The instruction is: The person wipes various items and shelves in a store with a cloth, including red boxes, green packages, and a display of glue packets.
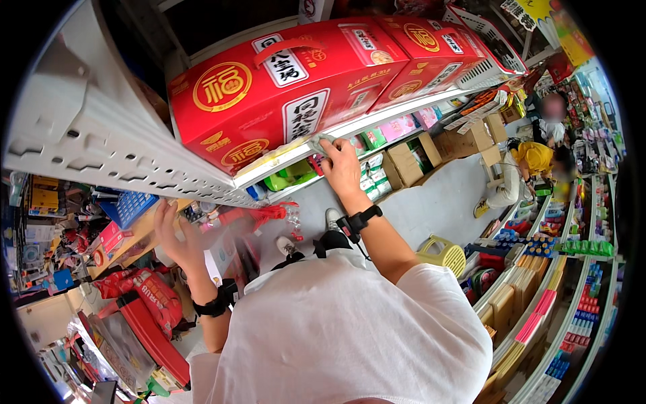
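Note:
My right hand [341, 166] pinches a grey cloth [321, 143] and presses it against the white front edge of a metal shelf [383, 118]. Just above the cloth, on that shelf, stands a large red gift carton [262, 101] with a red handle and printed writing; a second red carton [429, 60] stands beside it. My left hand [176, 237], somewhat blurred, is raised with its fingers apart and nothing in it, below the perforated white shelf upright [126, 161]. Both wrists wear black straps.
Lower shelves hold green and pink packets; open cardboard boxes [404, 164] stand along them. A yellow plastic stool [442, 256] is on the floor at my right. Two people are farther off, one in a yellow shirt [535, 156]. A wooden counter [136, 242] with goods is at left.

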Motion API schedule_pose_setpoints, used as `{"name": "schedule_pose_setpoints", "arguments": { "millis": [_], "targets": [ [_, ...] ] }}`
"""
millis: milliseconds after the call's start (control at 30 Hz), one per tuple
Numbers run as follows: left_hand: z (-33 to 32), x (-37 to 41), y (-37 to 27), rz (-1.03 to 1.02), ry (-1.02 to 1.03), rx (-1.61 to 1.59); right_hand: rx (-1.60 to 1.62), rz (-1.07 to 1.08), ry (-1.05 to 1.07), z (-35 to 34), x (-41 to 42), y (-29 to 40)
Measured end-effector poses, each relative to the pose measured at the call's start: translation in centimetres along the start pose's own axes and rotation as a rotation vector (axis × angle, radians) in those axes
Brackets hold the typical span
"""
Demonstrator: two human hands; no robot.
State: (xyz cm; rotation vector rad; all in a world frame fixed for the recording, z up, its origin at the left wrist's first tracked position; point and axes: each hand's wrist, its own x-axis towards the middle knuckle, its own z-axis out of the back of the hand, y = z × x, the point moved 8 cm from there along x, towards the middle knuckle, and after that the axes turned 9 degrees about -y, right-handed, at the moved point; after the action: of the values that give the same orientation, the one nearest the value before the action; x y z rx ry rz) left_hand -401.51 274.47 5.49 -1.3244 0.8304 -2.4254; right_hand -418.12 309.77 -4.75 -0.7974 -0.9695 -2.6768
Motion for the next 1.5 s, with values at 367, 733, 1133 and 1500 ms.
{"name": "schedule_pose_setpoints", "arguments": {
  "millis": [367, 733, 1133, 1500],
  "targets": [
    [-2.9, -1.6, -3.7, -0.012, -0.136, 0.099, -0.066, 0.073, -0.061, 3.0, 3.9, -7.9],
    [-8.9, -4.2, -10.1, -0.039, -0.163, -0.008, -0.036, 0.117, -0.021, 6.5, 7.5, -13.6],
    [-14.4, -5.9, -13.6, 0.07, -0.126, 0.013, -0.096, -0.019, -0.022, 9.7, 10.9, -22.6],
    [-18.2, -5.4, -16.7, -0.043, 0.054, 0.026, -0.181, -0.083, -0.134, 12.9, 13.3, -27.8]
  ]
}}
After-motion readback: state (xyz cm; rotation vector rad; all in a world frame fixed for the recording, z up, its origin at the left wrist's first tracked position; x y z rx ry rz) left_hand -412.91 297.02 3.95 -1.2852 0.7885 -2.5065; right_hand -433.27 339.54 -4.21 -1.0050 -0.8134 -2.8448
